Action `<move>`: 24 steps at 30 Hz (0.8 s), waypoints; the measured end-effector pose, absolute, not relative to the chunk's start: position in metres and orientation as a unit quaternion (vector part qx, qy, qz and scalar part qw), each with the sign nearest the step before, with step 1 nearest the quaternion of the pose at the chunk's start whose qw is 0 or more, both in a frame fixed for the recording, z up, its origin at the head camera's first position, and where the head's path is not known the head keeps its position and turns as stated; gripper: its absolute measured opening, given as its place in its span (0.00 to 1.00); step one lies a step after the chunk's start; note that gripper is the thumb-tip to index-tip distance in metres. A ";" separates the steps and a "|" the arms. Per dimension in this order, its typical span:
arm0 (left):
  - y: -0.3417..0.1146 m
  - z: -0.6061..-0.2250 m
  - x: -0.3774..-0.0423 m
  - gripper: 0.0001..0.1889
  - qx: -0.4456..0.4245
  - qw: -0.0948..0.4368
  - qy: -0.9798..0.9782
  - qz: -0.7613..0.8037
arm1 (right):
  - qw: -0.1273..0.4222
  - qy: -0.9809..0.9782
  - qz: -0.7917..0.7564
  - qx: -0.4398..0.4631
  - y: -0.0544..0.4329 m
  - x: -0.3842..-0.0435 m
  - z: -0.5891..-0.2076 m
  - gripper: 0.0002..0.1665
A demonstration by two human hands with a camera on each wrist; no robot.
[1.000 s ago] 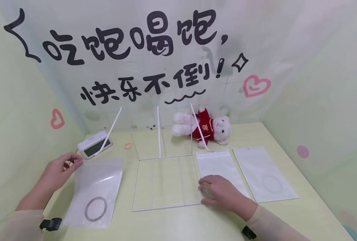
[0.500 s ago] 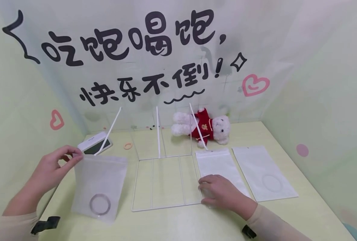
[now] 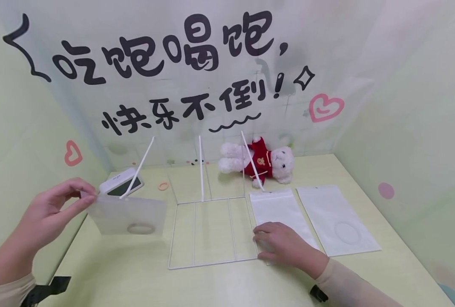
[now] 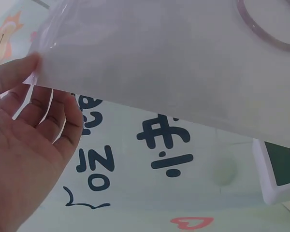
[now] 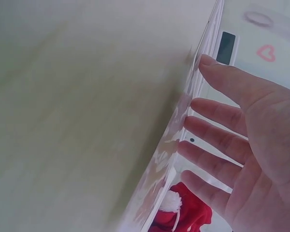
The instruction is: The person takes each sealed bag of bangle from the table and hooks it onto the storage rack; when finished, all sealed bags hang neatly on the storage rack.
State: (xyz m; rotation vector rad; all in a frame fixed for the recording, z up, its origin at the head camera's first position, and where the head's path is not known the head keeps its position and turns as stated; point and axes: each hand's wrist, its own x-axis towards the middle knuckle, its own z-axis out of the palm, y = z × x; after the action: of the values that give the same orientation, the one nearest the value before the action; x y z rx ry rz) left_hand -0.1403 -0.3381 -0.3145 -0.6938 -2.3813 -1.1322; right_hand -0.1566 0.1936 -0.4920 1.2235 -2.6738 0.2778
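On my head feed I see a milky-white bag (image 3: 114, 215) and mauve ring (image 3: 129, 229) at left, black lettering (image 3: 202, 108) up top, a pink heart (image 3: 326, 112) upper right, a white bear (image 3: 263, 158) in red, a pale yellow table (image 3: 220, 285) below.

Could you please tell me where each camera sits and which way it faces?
Head: on the person's head, facing forward and down over the table; the left hand, right hand and sleeves show.
Left wrist: on that wrist, facing the held bag, with wall lettering beyond; only the left hand shows.
Right wrist: on that wrist, looking along the fingers past the tabletop, part of the toy bear beyond; only the right hand shows.
Shared: head and left wrist both show the held bag.
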 end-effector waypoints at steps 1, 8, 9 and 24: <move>-0.336 -0.313 -0.140 0.13 -0.272 0.207 -0.838 -0.427 | 0.095 -0.901 0.093 0.413 0.194 -0.157 -0.492 0.25; -0.323 -0.301 -0.141 0.09 -0.407 0.182 -0.706 -0.549 | 0.116 -0.895 0.095 0.420 0.195 -0.158 -0.492 0.25; -0.320 -0.299 -0.140 0.09 -0.419 0.178 -0.696 -0.555 | 0.118 -0.894 0.095 0.421 0.195 -0.158 -0.492 0.25; -0.305 -0.279 -0.134 0.08 -0.515 0.214 -0.576 -0.598 | 0.118 -0.894 0.090 0.423 0.192 -0.159 -0.492 0.25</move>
State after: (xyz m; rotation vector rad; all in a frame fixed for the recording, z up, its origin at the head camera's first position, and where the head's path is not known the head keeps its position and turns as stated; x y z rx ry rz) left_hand -0.1338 -0.3053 -0.2793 -1.4285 -1.5978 -1.6580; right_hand -0.1589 0.1924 -0.4916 1.2382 -2.6155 0.2637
